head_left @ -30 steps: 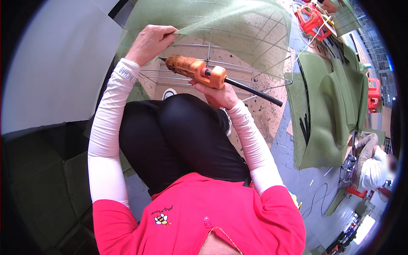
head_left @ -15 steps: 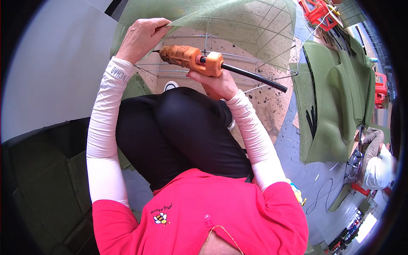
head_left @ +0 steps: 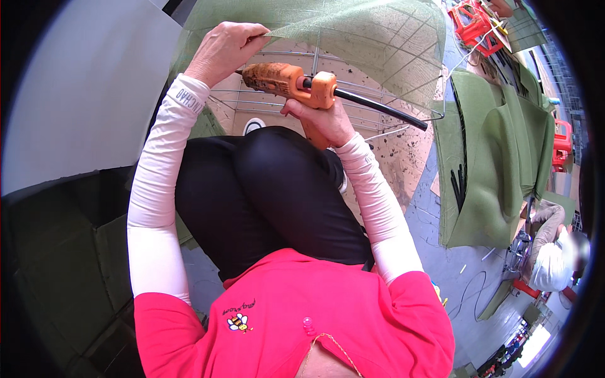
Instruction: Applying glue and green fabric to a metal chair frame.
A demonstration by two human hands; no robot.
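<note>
My left hand (head_left: pixel 227 51) pinches the near edge of a sheer green mesh fabric (head_left: pixel 372 44) and lifts it. Wrapped round the handle of an orange glue gun (head_left: pixel 277 79) is my right hand (head_left: pixel 324 121). The gun is smeared with dark residue, and its nozzle points left, just below my left wrist. Out of its back end runs a long black glue stick (head_left: pixel 381 108), slanting down to the right. Under the mesh stands a wire frame (head_left: pixel 315 60), its thin metal rods showing through the fabric.
A stained board (head_left: pixel 403 154) with dark specks lies beneath the frame. To the right, green fabric sheets (head_left: pixel 498 170) are draped in a pile. Red plastic stools (head_left: pixel 476 25) stand farther off. Another person (head_left: pixel 551 264) sits at the far right. A pale panel (head_left: pixel 82 82) rises at the left.
My left hand has moved slightly up and right with the mesh edge. The glue gun has shifted a little to the right and stays in my right hand.
</note>
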